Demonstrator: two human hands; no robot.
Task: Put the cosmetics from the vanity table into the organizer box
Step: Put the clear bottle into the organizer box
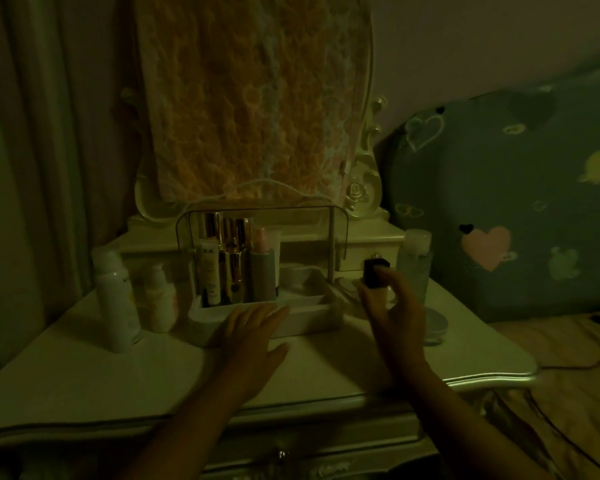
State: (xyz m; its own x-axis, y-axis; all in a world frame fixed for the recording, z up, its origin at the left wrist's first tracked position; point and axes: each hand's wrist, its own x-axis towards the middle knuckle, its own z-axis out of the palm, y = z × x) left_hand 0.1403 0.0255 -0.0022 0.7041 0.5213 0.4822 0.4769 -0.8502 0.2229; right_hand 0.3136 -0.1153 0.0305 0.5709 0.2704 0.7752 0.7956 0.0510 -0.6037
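Note:
The white organizer box [305, 315] stands mid-table with a clear raised lid [329, 244]. Inside at its left stand a white tube [209, 271], a gold bottle [234, 268] and a pink-capped bottle [263, 268]. My left hand [253, 336] lies flat with straight fingers against the box's front wall. My right hand [390, 303] pinches a small black-capped bottle [374, 273] just right of the box, above the tabletop. Left of the box stand a tall white bottle [113, 299] and a short pale bottle [158, 299].
A clear bottle with a white cap [415, 263] and a round flat compact [435, 323] sit right of my right hand. The cloth-draped mirror [253, 98] rises behind. A heart-patterned cushion [506, 209] and bedding lie beyond the table's right edge [499, 377].

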